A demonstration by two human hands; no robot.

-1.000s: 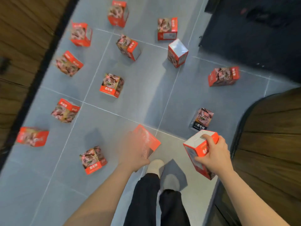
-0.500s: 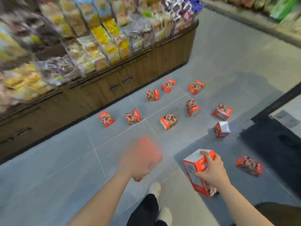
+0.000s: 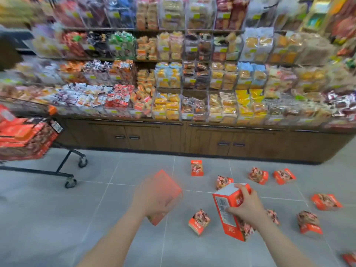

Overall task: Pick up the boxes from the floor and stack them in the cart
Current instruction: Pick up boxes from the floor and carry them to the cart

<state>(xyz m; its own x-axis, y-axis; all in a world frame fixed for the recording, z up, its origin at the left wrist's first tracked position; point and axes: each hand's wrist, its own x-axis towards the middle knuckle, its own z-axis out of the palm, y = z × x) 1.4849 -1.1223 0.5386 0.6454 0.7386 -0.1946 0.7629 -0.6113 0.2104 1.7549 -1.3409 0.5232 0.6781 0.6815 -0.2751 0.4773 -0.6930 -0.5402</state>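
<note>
So: grey tiled floor (image 3: pixel 57 209) in a shop aisle, with long wooden-fronted shelving (image 3: pixel 173 135) of packaged snacks along the far side, heavily blurred. Black wire shopping cart (image 3: pixel 34 143) stands at far left of the shelving base, wheels on the floor, already loaded with stacked red boxes (image 3: pixel 23 137).

Left hand (image 3: pixel 154 199) is motion-blurred, wrapped around a red cardboard box (image 3: pixel 165 191); fingers closed on it, box raised off the floor, on the side nearer the cart. Right hand (image 3: pixel 244 207) is clamped on a second red box with a white top and barcode side (image 3: pixel 227 207), held tilted in the air, thumb on the barcode face, fingers over the top edge.

Loose red snack boxes lie scattered on the floor, all well away from the cart: one upright near the shelving base (image 3: pixel 196 168), one just below the held boxes (image 3: pixel 199 221), others to the right (image 3: pixel 258 175) (image 3: pixel 284 176) (image 3: pixel 325 201) (image 3: pixel 309 222). One more is partly hidden behind the right hand's box (image 3: pixel 221 181).
</note>
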